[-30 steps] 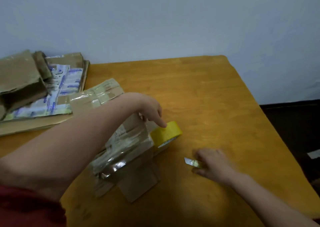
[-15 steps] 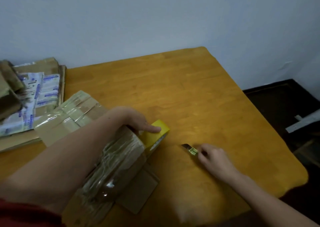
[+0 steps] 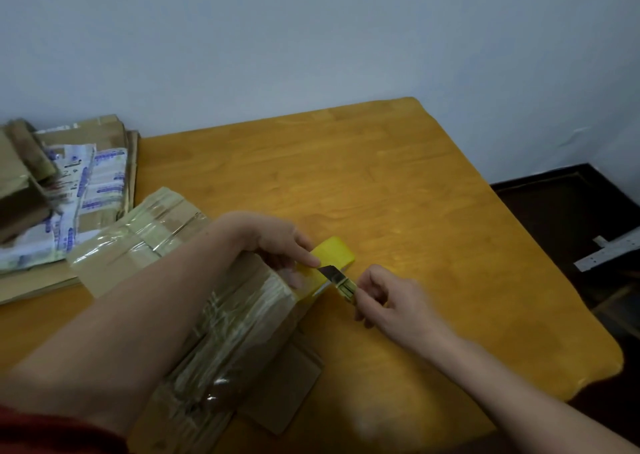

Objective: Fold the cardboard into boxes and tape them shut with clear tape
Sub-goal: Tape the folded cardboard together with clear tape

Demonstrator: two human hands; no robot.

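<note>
Lying far left on the wooden table (image 3: 415,193): a pile of flattened cardboard (image 3: 100,190) with printed labels. Next over, a taped cardboard box (image 3: 235,335) sits near the table's centre under the left forearm, with one flap flat toward the camera. At the box's right end the left hand (image 3: 277,245) grips the yellow tape roll (image 3: 336,253), index finger straight along its top and other fingers curled. Blade of the utility knife (image 3: 339,280) touches the tape just beside that fingertip. Just right of the roll, the right hand (image 3: 391,301) pinches the knife handle, fingers curled.
</note>
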